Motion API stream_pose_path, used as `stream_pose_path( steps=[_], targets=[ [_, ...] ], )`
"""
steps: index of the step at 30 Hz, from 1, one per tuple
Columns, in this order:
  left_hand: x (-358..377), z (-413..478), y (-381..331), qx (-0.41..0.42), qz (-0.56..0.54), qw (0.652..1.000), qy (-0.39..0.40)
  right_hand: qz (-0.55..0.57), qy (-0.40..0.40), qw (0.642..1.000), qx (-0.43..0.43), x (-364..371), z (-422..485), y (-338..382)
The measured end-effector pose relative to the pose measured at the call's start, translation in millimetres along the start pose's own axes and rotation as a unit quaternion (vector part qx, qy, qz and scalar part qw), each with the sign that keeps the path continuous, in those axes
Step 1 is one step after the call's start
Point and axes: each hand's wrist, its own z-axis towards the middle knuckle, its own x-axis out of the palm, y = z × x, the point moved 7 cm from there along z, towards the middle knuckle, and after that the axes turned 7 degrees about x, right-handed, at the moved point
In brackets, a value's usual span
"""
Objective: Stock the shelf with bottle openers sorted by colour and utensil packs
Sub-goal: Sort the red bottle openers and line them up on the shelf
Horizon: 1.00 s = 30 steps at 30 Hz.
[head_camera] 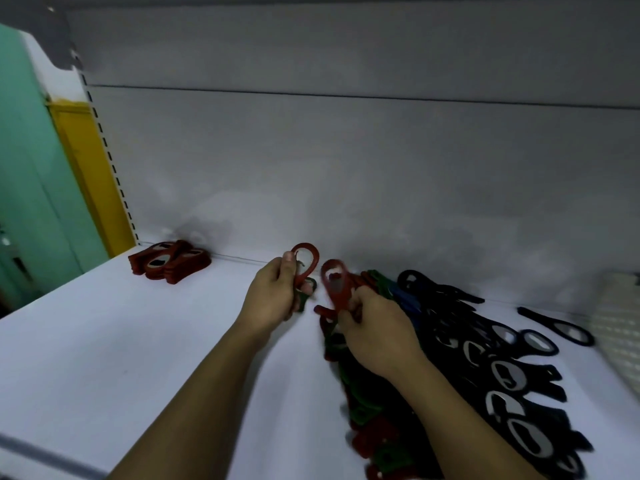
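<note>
My left hand (273, 294) grips a red bottle opener (309, 259) with its ring end pointing up; something green shows below its fingers. My right hand (374, 329) holds another red bottle opener (335, 280) upright, just right of the first. Under and right of my right hand lies a mixed heap of openers (491, 368), red, green, blue and black, spread over the white shelf (138, 358). A small stack of red openers (169, 264) sits at the shelf's back left corner.
A black opener (557, 325) lies apart at the right. A pale ribbed pack (620, 323) sits at the far right edge. The grey back panel (346, 168) rises behind. A yellow post (90, 174) and green wall stand left of the shelf.
</note>
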Motion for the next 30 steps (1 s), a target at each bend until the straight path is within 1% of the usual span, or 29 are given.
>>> stream_pose_path(
  steps=[2, 4, 7, 10, 11, 14, 16, 18, 19, 21, 23, 26, 30],
  targets=[
    [2.3, -3.0, -3.5, 0.009, 0.014, 1.000, 0.003, 0.061, -0.030, 0.998, 0.009, -4.1, 1.7, -1.9],
    [5.6, -5.0, -5.5, 0.016, -0.003, 1.000, 0.001, 0.130, -0.041, 0.991, 0.016, -6.6, 1.3, -1.5],
    [15.6, -10.3, -7.2, 0.001, -0.071, 0.997, 0.008, 0.213, -0.016, 0.977, 0.013, -0.9, -1.3, 2.2],
    [32.5, -18.2, -10.2, -0.036, -0.128, 0.990, 0.053, 0.229, -0.001, 0.973, 0.007, 4.5, -1.6, 4.2],
    [36.9, -20.3, -11.8, -0.031, -0.117, 0.990, 0.074, 0.220, -0.006, 0.975, 0.002, 3.9, -1.3, 4.3],
    [43.2, -23.9, -19.9, 0.028, -0.062, 0.991, 0.116, 0.183, -0.024, 0.982, -0.040, -1.5, -2.3, 8.5],
    [42.8, -25.3, -20.6, 0.034, -0.072, 0.990, 0.113, 0.152, -0.024, 0.986, -0.065, -5.1, -3.1, 11.2],
    [37.7, -24.2, -19.5, 0.022, -0.067, 0.994, 0.086, 0.123, -0.032, 0.990, -0.063, -11.1, -1.1, 7.6],
    [35.1, -23.2, -18.6, 0.016, -0.060, 0.995, 0.073, 0.108, -0.049, 0.992, -0.053, -15.7, 0.9, 2.7],
    [32.4, -21.2, -13.4, -0.015, -0.091, 0.994, 0.061, 0.046, -0.112, 0.992, -0.028, -27.3, 5.6, -9.7],
    [33.5, -20.1, -8.0, -0.052, -0.130, 0.988, 0.072, -0.021, -0.158, 0.987, -0.018, -34.5, 9.7, -18.8],
    [34.8, -18.7, -0.1, -0.089, -0.135, 0.983, 0.086, -0.091, -0.168, 0.981, -0.034, -33.0, 16.2, -21.1],
    [34.6, -17.8, 5.3, -0.130, -0.174, 0.972, 0.091, -0.185, -0.147, 0.970, -0.064, -18.6, 24.4, -9.7]
  ],
)
